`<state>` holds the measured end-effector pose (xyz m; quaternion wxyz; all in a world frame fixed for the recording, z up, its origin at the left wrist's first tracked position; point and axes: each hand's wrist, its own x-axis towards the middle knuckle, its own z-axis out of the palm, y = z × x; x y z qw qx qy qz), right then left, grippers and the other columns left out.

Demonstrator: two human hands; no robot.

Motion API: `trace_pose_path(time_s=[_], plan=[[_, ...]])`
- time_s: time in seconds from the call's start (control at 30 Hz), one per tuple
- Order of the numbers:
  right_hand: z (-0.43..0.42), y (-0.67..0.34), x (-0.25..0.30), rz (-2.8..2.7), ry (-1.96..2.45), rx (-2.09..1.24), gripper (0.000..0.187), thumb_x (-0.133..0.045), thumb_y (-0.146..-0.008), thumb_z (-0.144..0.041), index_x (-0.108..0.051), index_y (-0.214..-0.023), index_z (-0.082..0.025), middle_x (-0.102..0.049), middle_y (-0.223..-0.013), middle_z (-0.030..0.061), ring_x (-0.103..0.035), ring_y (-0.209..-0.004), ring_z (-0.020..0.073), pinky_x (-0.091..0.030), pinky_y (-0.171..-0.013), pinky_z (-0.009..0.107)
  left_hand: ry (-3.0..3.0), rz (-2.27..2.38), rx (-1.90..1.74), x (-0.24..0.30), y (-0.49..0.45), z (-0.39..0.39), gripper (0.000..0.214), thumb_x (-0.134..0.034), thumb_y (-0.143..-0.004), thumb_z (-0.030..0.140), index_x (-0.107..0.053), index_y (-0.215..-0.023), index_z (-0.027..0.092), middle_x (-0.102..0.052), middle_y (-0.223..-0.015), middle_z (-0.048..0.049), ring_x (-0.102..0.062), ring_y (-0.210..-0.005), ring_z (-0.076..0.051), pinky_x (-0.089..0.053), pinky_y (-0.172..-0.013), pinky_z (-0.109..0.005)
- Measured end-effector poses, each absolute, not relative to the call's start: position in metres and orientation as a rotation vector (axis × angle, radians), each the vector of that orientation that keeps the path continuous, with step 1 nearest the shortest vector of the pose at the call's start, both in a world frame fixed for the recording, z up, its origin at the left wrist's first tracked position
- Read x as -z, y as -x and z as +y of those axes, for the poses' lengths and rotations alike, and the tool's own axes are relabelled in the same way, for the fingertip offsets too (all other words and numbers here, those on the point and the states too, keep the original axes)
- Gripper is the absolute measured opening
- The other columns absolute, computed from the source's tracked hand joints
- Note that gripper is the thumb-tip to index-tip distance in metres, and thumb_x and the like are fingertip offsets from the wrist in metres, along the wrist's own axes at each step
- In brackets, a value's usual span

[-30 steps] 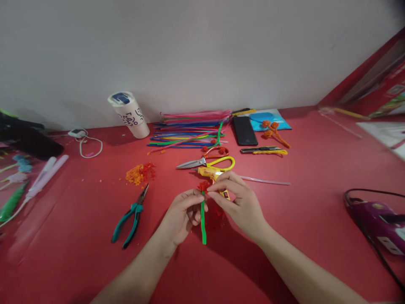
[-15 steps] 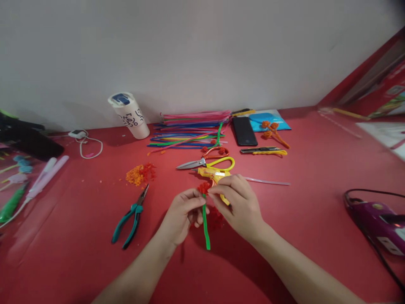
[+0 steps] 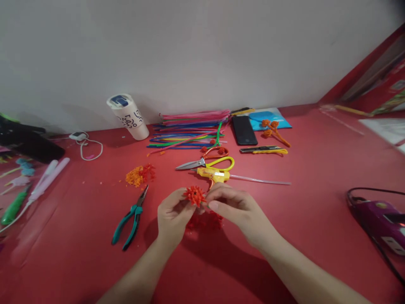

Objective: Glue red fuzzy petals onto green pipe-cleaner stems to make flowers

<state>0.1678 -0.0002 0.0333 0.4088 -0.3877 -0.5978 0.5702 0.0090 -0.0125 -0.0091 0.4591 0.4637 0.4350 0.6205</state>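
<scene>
A red flower made of fuzzy pipe cleaner (image 3: pixel 195 196) faces up toward me with its spiky petals spread. My left hand (image 3: pixel 173 215) is closed around it from below and to the left; the green stem is hidden now. Pinched together, the fingertips of my right hand (image 3: pixel 242 209) are at the flower's right edge, and what they hold, if anything, cannot be made out. Under the hands lie loose red pieces (image 3: pixel 215 220). Just beyond them is a yellow glue gun (image 3: pixel 213 174) with a clear glue stick (image 3: pixel 261 180), beside scissors (image 3: pixel 205 163).
Teal-handled pliers (image 3: pixel 136 213) and orange and red scraps (image 3: pixel 136 175) lie left. Behind are a white tumbler (image 3: pixel 129 118), a bundle of pipe cleaners (image 3: pixel 190 128), a phone (image 3: pixel 244 131), a utility knife (image 3: pixel 259 149) and orange flowers (image 3: pixel 272 126). A purple corded device (image 3: pixel 379 219) sits right.
The flower has tipped toward me and moved slightly left and down, so its face shows and its green stem is out of sight. My right hand has lowered a little with it.
</scene>
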Motion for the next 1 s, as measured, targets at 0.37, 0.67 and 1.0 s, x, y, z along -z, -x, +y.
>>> trace_pose_path(time_s=[0.37,0.67,1.0], plan=[[-0.002,-0.165,-0.033,-1.448,1.040,-1.489,0.013,-0.060,-0.078,-0.027,-0.063,-0.070,-0.018,-0.055,-0.073,0.0006,-0.051,-0.070,0.0129,-0.040,-0.065,0.026,-1.351,1.242,-1.481,0.000,-0.009,-0.017,0.005,-0.067,-0.071,0.023,-0.070,-0.069,0.020,-0.069,-0.075,-0.0042,-0.063,-0.070,-0.017,-0.053,-0.066,-0.027],[-0.005,-0.164,-0.033,-1.427,1.026,-1.462,0.011,-0.061,-0.077,-0.025,-0.063,-0.069,-0.018,-0.055,-0.072,-0.0004,-0.051,-0.069,0.0124,-0.040,-0.065,0.026,-1.639,1.181,-1.522,0.002,-0.002,-0.017,0.018,-0.065,-0.072,0.010,-0.072,-0.082,0.023,-0.071,-0.081,-0.0035,-0.065,-0.076,-0.018,-0.052,-0.071,-0.029],[-0.005,-0.164,-0.033,-1.462,1.046,-1.405,0.011,-0.060,-0.077,-0.023,-0.063,-0.068,-0.018,-0.055,-0.071,-0.0001,-0.052,-0.068,0.0124,-0.041,-0.064,0.025,-1.864,1.219,-1.497,0.002,0.002,-0.014,0.011,-0.062,-0.076,0.018,-0.072,-0.079,0.021,-0.072,-0.079,-0.0064,-0.066,-0.072,-0.020,-0.054,-0.067,-0.032]])
